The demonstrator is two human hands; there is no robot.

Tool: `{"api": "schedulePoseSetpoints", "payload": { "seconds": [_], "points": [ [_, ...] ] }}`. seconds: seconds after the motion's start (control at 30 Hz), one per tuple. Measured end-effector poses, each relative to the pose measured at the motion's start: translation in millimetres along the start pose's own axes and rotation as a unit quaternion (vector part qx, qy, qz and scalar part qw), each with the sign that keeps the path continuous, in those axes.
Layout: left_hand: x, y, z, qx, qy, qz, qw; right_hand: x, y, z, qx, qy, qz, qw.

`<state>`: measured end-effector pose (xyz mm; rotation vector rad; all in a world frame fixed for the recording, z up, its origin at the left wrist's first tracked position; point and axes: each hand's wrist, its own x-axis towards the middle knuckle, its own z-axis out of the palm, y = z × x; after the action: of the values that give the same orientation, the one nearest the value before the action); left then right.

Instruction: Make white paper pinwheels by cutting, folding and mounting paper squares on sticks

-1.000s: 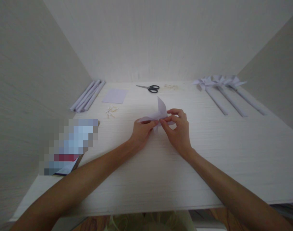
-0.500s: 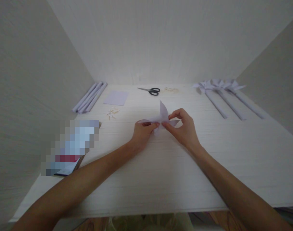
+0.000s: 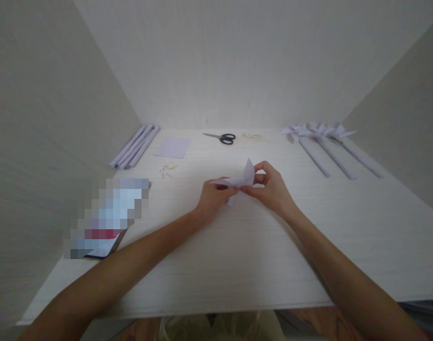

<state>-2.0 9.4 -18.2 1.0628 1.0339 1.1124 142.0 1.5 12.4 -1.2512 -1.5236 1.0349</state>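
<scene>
Near the front left of the counter (image 3: 238, 265) lies a flat item (image 3: 106, 215), blurred out, so no writing on it can be read. Mid-counter, both hands meet on a paper piece (image 3: 238, 180): pale lilac-white, folded into pointed flaps, one standing upright, one reaching left, a small tip hanging below. It is lifted just off the surface. Fingers of the left hand (image 3: 212, 199) pinch its left side; fingers of the right hand (image 3: 273, 189) pinch its middle and right. Beyond, to the left, small pale bits (image 3: 166, 168) lie scattered, then a lilac sheet (image 3: 173, 147) and rolled tubes (image 3: 134, 146). Scissors (image 3: 221, 137) with black handles rest at the back. Far right lie three pinwheels (image 3: 318, 132) on paper sticks.
</scene>
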Motion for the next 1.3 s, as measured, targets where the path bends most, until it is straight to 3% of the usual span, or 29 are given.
{"api": "schedulePoseSetpoints", "payload": {
  "seconds": [0.3,0.47,0.6,0.73,1.3],
  "points": [
    [1.7,-1.7,-2.2,0.001,-0.002,-0.027,1.000,0.9,3.6,1.1,0.103,0.003,0.059,0.993],
    [4.0,-1.0,-2.1,-0.093,-0.010,-0.022,0.995,2.4,6.6,2.4,0.153,0.022,0.074,0.985],
    [5.9,5.6,-3.5,-0.196,0.050,-0.019,0.979,3.7,9.4,2.7,0.214,0.065,0.083,0.971],
    [9.4,8.4,-8.6,-0.225,0.108,-0.002,0.968,4.6,10.3,3.1,0.247,0.103,0.095,0.959],
    [7.5,7.1,-9.7,-0.239,0.070,0.026,0.968,1.8,13.5,5.6,0.265,0.072,0.103,0.956]
  ]
}}
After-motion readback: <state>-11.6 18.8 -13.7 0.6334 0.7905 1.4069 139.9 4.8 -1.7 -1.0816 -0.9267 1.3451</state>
